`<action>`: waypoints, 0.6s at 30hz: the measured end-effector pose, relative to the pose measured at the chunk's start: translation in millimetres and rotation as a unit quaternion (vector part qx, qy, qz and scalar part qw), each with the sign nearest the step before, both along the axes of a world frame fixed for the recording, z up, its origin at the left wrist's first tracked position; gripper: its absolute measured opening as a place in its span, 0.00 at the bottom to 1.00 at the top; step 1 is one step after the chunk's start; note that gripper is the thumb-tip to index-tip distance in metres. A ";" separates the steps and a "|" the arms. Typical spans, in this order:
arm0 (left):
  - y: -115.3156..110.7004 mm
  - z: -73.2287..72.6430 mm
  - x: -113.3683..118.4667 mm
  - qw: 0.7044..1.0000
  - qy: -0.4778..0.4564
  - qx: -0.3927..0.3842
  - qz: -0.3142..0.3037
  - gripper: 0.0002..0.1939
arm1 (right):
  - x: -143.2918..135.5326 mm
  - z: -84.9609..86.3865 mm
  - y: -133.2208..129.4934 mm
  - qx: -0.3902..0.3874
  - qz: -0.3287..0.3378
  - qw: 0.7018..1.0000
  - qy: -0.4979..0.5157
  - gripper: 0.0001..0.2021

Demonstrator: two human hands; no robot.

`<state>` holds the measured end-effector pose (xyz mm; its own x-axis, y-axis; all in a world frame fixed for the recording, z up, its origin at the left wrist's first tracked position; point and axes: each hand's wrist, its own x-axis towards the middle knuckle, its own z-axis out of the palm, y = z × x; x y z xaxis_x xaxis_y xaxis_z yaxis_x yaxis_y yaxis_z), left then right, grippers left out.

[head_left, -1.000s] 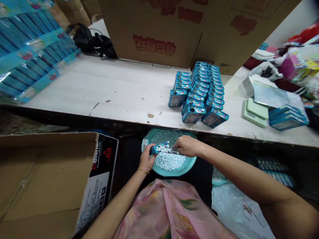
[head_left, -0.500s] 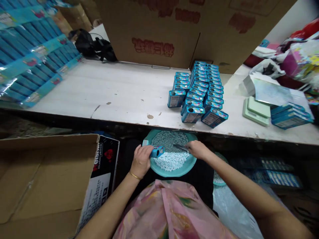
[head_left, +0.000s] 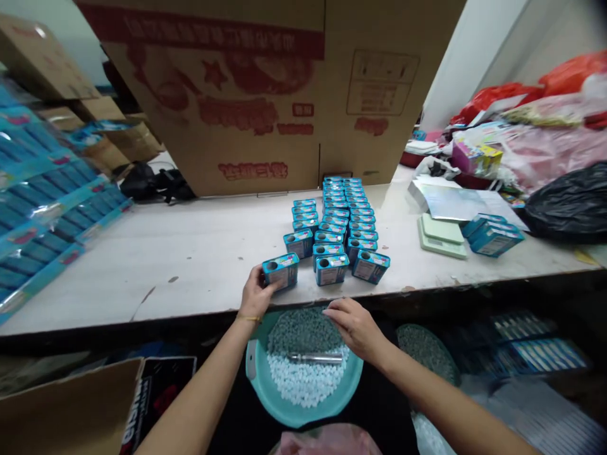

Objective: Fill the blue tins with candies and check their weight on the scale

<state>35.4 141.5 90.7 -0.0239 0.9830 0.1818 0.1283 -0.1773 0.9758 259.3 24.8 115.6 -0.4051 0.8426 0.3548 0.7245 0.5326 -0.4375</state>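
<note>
My left hand [head_left: 256, 296] grips a small blue tin [head_left: 281, 272] with a round hole in its top, upright at the table's front edge. My right hand [head_left: 355, 325] hovers over the far right rim of a turquoise basin [head_left: 303, 422], its fingers pinched together; whatever they hold, if anything, is hidden. Small white pellets [head_left: 303, 382] fill the basin, the far part in shadow. A slim, shiny metal tool [head_left: 315, 358] lies on them, out of both hands. Just beyond the held tin, rows of similar blue tins [head_left: 332, 270] stand on the table.
A large cardboard box [head_left: 256, 126] stands behind the tins on the white table [head_left: 208, 253]. To the right are a pale green scale [head_left: 441, 237] and more blue tins [head_left: 496, 237]. Wrapped blue packs [head_left: 42, 202] are stacked left. An open carton [head_left: 66, 404] sits lower left.
My left hand has carried the blue tin from over the basin up to the table. My right hand has let go of the metal tool, which now lies on the pellets. The view has tilted up.
</note>
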 end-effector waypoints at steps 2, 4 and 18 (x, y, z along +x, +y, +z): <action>28.5 -1.4 9.9 1.000 0.017 -0.011 -0.012 0.25 | 9.8 11.6 3.7 0.023 -0.011 0.999 0.031 0.13; 37.2 -2.4 17.0 0.997 0.071 -0.011 0.037 0.27 | 22.6 16.6 5.0 0.045 -0.034 0.997 0.048 0.13; 12.1 -3.9 102.0 0.989 0.045 -0.005 -0.140 0.47 | 101.3 -7.8 65.2 0.096 -0.213 0.972 -0.022 0.26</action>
<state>137.4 153.6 86.8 0.2660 0.9504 0.1615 0.1612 -0.2090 0.9645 360.6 90.0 107.8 -0.0522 0.8569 0.5128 0.9130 0.2490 -0.3232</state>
